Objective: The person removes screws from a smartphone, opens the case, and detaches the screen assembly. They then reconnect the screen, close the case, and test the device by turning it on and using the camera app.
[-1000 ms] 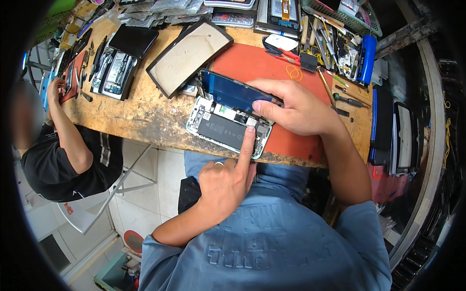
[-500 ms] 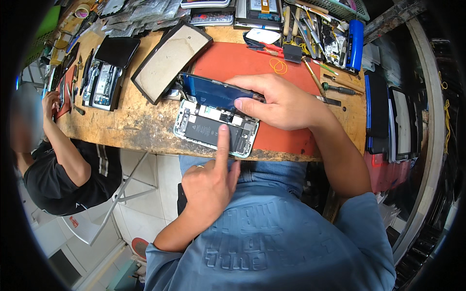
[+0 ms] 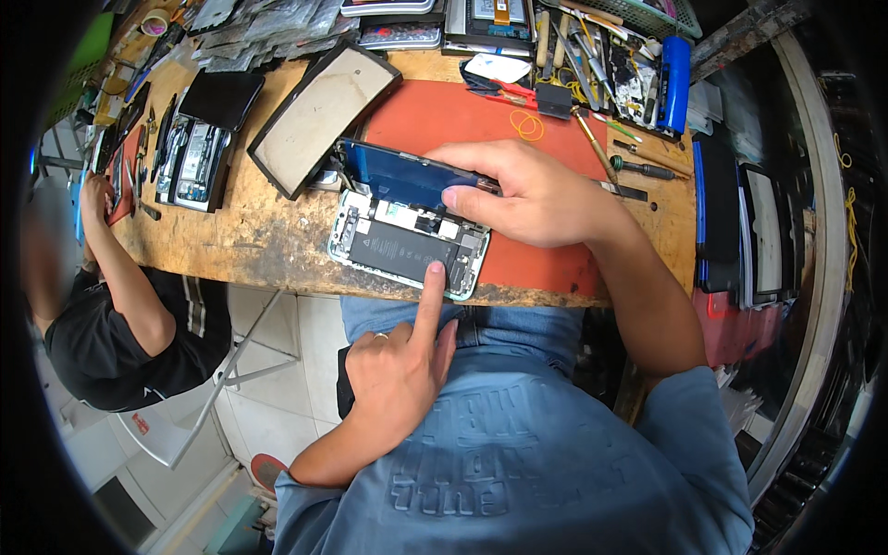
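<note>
An opened phone [image 3: 388, 248] lies at the bench's front edge, partly on the red mat, with its dark battery, boards and pale frame exposed. Its blue-backed screen assembly [image 3: 388, 171] is raised along the far side, held by my right hand [image 3: 518, 199], thumb on the inner face and fingers behind. My left hand [image 3: 396, 365] points with its index finger stretched onto the lower right of the battery; the thumb is apart and the other fingers are curled, with nothing held.
Left are another opened phone [image 3: 185, 166] and a co-worker [image 3: 129, 338] seated at the bench. A shallow beige-lined tray [image 3: 319, 120] stands behind the phone. Tools [image 3: 578, 60], yellow bands [image 3: 527, 125] and a blue cylinder [image 3: 673, 88] lie back right, stacked folders [image 3: 717, 213] far right.
My left index fingertip has moved from the small metal parts at the phone's right down onto the battery's lower edge. My right hand still holds the screen up; the whole view has shifted slightly.
</note>
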A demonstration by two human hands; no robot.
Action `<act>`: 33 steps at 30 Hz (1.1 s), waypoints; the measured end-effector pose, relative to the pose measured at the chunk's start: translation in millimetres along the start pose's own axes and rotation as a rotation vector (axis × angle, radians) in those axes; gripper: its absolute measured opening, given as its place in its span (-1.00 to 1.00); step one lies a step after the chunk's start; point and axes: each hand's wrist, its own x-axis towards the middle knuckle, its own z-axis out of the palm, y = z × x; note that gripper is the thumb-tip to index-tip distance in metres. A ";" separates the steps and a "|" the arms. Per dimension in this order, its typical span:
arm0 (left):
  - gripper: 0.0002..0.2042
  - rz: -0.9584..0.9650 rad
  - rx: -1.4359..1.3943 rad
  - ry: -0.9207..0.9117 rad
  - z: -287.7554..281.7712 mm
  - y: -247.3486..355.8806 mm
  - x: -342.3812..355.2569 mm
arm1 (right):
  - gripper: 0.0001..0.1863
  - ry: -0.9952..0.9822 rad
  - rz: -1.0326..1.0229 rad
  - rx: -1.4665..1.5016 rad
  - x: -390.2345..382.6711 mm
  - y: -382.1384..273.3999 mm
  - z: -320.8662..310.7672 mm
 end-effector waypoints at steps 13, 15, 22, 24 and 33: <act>-0.17 0.028 0.020 -0.022 2.9 -1.5 19.6 | -0.66 0.000 -0.016 0.015 0.9 -0.4 -0.9; -0.16 0.033 0.016 -0.015 2.9 -1.7 20.2 | -0.67 0.016 -0.057 0.021 0.4 1.2 0.6; -0.20 0.054 0.081 0.039 4.7 -1.5 19.8 | -0.49 0.000 0.064 0.119 1.9 -3.4 -1.8; -0.22 0.073 0.100 0.086 5.9 -3.2 20.6 | -0.46 0.011 0.070 0.107 2.1 -4.3 -1.6; -0.39 0.130 0.094 0.146 -4.9 -4.2 3.1 | -0.46 0.029 0.025 0.062 3.7 -2.9 -0.9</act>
